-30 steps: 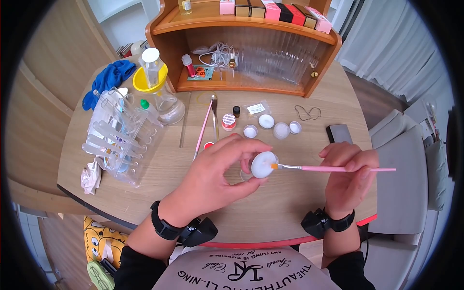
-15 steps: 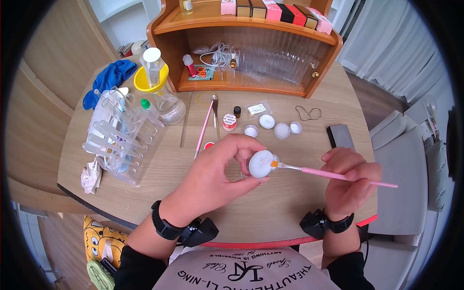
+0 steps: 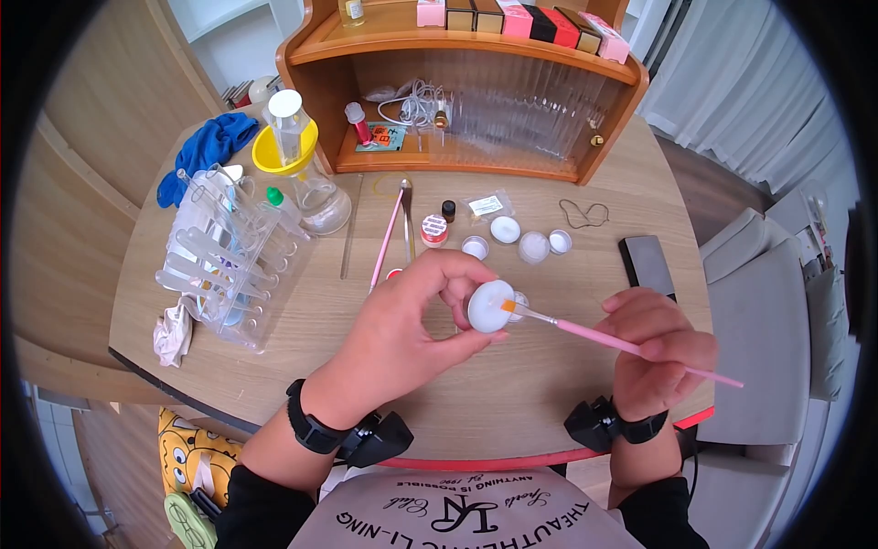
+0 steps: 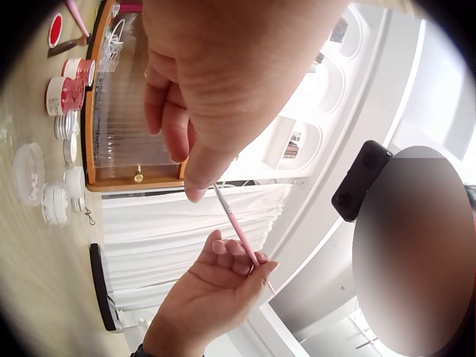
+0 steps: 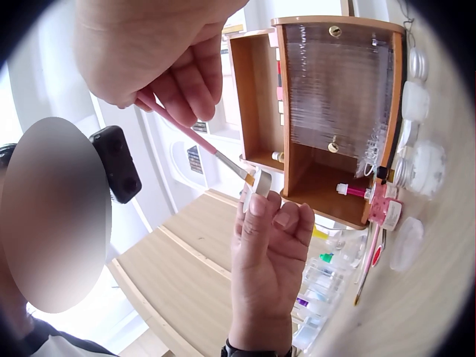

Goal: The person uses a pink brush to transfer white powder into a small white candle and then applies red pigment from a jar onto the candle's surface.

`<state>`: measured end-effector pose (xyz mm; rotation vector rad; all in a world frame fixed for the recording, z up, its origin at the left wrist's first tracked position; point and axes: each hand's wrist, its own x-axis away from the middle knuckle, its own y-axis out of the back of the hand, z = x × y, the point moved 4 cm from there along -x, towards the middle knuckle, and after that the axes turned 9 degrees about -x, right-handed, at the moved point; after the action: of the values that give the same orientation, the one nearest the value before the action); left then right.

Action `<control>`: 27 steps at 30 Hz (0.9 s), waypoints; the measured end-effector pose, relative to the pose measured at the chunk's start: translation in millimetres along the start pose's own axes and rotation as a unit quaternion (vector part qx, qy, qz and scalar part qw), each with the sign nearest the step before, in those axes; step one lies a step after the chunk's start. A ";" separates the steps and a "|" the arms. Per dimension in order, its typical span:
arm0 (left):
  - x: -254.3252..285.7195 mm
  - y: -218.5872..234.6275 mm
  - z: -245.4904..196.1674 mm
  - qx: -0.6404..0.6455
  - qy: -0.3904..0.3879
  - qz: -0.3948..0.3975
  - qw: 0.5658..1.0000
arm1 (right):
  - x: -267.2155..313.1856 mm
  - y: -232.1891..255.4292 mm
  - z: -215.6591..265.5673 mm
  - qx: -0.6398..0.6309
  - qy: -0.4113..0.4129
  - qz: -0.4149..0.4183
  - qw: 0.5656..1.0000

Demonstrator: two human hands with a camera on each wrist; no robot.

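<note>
In the head view, my left hand (image 3: pixel 416 306) grips a white tealight candle (image 3: pixel 488 307) by its edge, thumb below and fingers above, its pale face turned to the right. The right wrist view shows the candle's silvery rim (image 5: pixel 262 183). My right hand (image 3: pixel 660 352) pinches a flat paintbrush (image 3: pixel 599 337) by its pink handle. The brush's orange bristles (image 3: pixel 508 306) lie against the candle's face, and its handle slants down to the right. Just behind the candle, a small clear container (image 3: pixel 519 306) is partly hidden.
Small white round pots (image 3: pixel 504 230) stand beyond the hands, beside a red-labelled jar (image 3: pixel 434 231) and a black-capped bottle (image 3: pixel 448 210). A second pink brush (image 3: pixel 388 240) lies left of them. A test-tube rack (image 3: pixel 240 274) and a flask with a yellow funnel (image 3: pixel 285 149) occupy the left; a wooden cabinet (image 3: pixel 476 165) stands behind.
The bristles have moved left from the candle's right edge onto its face. The brush has gone from nearly level to slanting down rightward as the right hand lowered. The left hand shifted slightly left.
</note>
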<state>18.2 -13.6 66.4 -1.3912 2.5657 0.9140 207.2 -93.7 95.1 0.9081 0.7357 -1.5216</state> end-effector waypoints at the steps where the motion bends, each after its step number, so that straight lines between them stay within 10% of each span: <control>1: 0.1 -0.3 -0.1 -0.006 -0.004 0.000 1.000 | -0.4 -0.5 -0.4 0.009 0.001 0.005 1.000; 27: -0.7 -0.3 0.4 -0.007 -0.004 0.000 1.000 | 0.1 -1.1 -3.2 0.019 -0.006 0.007 1.000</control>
<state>18.8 -12.9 66.1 -1.3874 2.5583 0.9390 206.6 -90.9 93.3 0.9303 0.6919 -1.5314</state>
